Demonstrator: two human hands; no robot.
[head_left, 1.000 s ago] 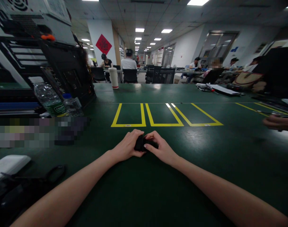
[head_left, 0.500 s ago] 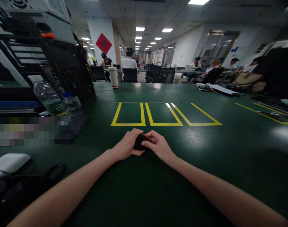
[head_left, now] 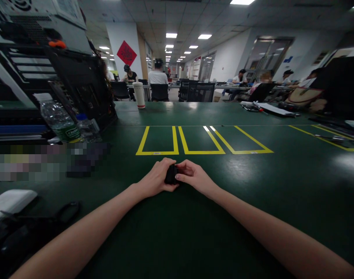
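Note:
A small black object [head_left: 171,175] is held between my two hands over the green tabletop [head_left: 179,232]; its kind cannot be made out. My left hand [head_left: 158,177] wraps round its left side, thumb and fingers curled about it. From the right, my right hand [head_left: 194,176] pinches the object's edge between thumb and fingers. Both hands cover part of it. Just beyond them lie yellow tape outlines [head_left: 200,152] on the table.
At the left stand a computer case [head_left: 83,85], a large plastic bottle [head_left: 59,118] and a smaller blue-capped bottle [head_left: 88,128]. Nearer lie a white box [head_left: 12,203] and dark cables [head_left: 68,211]. A white tumbler [head_left: 139,95] stands far back; papers [head_left: 275,109] lie back right.
My right thumb and fingers have shifted very slightly on the black object. Otherwise both hands hold nearly the same place.

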